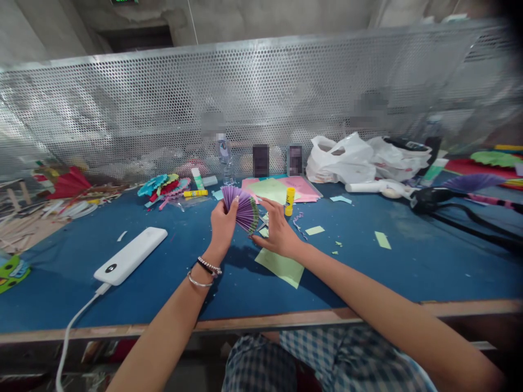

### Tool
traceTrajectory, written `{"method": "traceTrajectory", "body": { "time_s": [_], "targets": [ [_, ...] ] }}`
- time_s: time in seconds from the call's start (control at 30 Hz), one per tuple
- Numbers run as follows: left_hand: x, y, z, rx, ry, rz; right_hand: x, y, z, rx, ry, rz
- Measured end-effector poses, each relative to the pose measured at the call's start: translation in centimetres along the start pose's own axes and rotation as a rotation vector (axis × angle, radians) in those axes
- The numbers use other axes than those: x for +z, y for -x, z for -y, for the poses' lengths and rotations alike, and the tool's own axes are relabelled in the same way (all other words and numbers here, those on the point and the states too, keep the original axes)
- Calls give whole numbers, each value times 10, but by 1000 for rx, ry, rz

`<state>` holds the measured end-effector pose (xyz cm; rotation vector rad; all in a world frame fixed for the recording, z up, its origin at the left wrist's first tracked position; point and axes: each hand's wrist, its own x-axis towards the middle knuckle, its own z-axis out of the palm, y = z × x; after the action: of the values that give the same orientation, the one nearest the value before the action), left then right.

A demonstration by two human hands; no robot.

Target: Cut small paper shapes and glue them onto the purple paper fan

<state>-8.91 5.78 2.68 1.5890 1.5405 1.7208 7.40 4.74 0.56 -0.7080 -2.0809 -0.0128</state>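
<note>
A pleated purple paper fan (pixel 244 211) with a green-patterned outer edge is spread above the table. My left hand (pixel 224 222) grips its left end, thumb on top of the folds. At the fan's right edge is my right hand (pixel 278 228), thumb and fingers apart, close to the green border; whether the fingertips touch it I cannot tell. Below the right hand lies a light green paper sheet (pixel 281 265). A pair of scissors (pixel 263 222) is partly hidden behind the right hand. Just beyond that hand stands a yellow glue stick (pixel 290 201).
A white power bank (pixel 131 256) with a cable lies to the left. Pink and green papers (pixel 302 188), a water bottle (pixel 225 160) and white plastic bags (pixel 343 160) sit along the perforated metal screen (pixel 163 109). Black straps (pixel 457 212) lie at right.
</note>
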Motion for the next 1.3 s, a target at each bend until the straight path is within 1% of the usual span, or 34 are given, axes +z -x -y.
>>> {"method": "traceTrajectory", "body": {
  "time_s": [0.2, 0.33, 0.5, 0.93, 1.3],
  "targets": [
    [-1, 2, -6, 14, 67, 27, -5, -1, -3, -24, -66, 3],
    [-2, 2, -10, 18, 19, 43, -5, 0, -3, -18, -72, -19],
    [-1, 2, -11, 32, -39, 79, -8, -1, -2, 8, -72, -10],
    [-1, 3, -13, 12, -31, 72, -6, -1, -5, -14, -60, -23],
    [-1, 2, -9, -1, -16, 78, -6, -2, -5, -26, -49, -32]
  ]
}}
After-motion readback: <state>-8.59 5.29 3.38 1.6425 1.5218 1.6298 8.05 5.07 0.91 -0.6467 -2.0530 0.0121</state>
